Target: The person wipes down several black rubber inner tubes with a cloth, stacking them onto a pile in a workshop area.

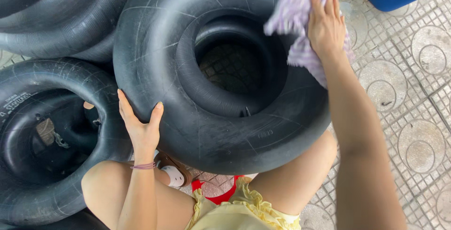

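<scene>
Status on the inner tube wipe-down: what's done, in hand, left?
Done: cannot tell; no wiped patch stands out on the black rubber. In hand: the right hand presses a purple-and-white cloth on the upper right of the big inner tube; the left hand steadies its lower left edge. Left: two other tubes at left lie untouched.

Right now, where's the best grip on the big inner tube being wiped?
Probably the outer wall of the big inner tube, from the near-left side, where the left hand already braces it. The smooth bulge favours a flat palm; a firmer hold likely means hooking fingers over the inner rim. The right hand presses a cloth on top.
</scene>
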